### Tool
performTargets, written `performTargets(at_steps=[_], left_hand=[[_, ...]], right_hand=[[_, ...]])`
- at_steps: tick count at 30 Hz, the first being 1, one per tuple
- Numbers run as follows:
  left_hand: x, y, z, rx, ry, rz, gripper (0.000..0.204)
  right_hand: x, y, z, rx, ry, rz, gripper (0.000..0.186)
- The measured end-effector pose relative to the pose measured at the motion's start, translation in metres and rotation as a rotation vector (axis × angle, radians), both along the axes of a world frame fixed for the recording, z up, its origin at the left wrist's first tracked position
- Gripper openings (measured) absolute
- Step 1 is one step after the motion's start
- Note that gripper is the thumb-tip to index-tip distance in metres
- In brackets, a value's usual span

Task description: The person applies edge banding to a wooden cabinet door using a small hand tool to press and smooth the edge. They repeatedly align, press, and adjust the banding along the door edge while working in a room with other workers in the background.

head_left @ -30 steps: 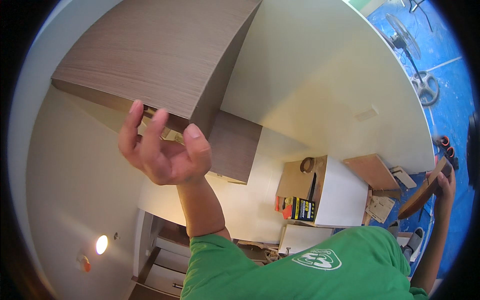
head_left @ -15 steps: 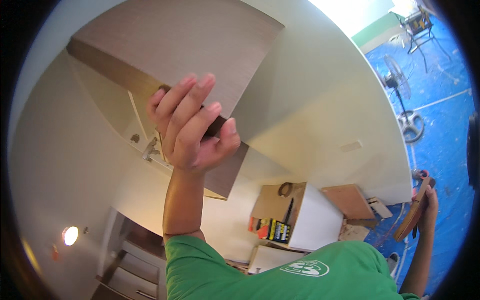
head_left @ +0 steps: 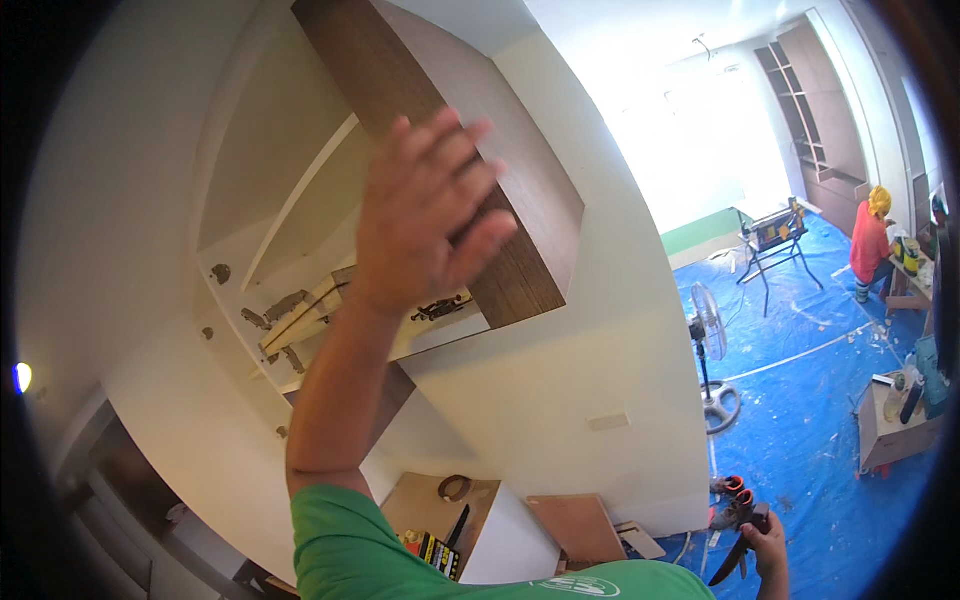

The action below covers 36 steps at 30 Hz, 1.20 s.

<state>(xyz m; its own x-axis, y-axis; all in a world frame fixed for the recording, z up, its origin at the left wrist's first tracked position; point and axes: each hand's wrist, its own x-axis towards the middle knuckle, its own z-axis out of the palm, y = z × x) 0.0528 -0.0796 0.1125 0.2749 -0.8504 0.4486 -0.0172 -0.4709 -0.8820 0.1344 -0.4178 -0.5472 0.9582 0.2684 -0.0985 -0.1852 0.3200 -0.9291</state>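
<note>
My left hand [head_left: 425, 220] is raised with its fingers stretched and slightly blurred, in front of the brown wood-grain front edge [head_left: 520, 265] of a wall cabinet. No object shows in it; whether the palm touches the wood I cannot tell. Behind the forearm, the cabinet's pale shelf holds a small heap of dark metal pieces [head_left: 440, 308] and a light wooden piece [head_left: 310, 312]. Low at the right, my right hand [head_left: 768, 548] is closed around a dark brown, curved strip [head_left: 733, 558], hanging down from the fingers.
A white box-like cabinet [head_left: 515, 545] with a brown roll on top stands below, beside a leaning board [head_left: 578, 525]. To the right are a standing fan [head_left: 708, 325], a folding work stand [head_left: 775, 235] and a blue floor sheet [head_left: 790, 400]. A person in red [head_left: 868, 245] works farther off.
The view has swung, so the cabinet's inside and more of the room show. My left hand has gone from curled at the panel edge to stretched out. The right still holds the brown strip.
</note>
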Motion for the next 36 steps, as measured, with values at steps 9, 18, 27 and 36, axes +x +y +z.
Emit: performTargets(at_steps=[9,18,27,36], left_hand=[[0.030,-0.002,0.122,-0.047,-0.293,-0.235,0.033],[0.036,0.003,0.104,-0.298,-0.353,0.079,0.071],[0.001,0.026,-0.025,-0.247,0.079,0.249,0.090],[-0.008,0.066,-0.137,-0.360,-0.115,-0.303,0.031]], right_hand=[[-0.022,-0.010,0.008,-0.237,0.083,-0.026,0.068],[-0.027,0.002,0.047,0.303,0.169,0.006,0.063],[-0.031,0.010,0.139,0.724,-0.003,0.236,0.061],[-0.018,0.013,0.171,-0.060,-0.015,0.090,0.027]])
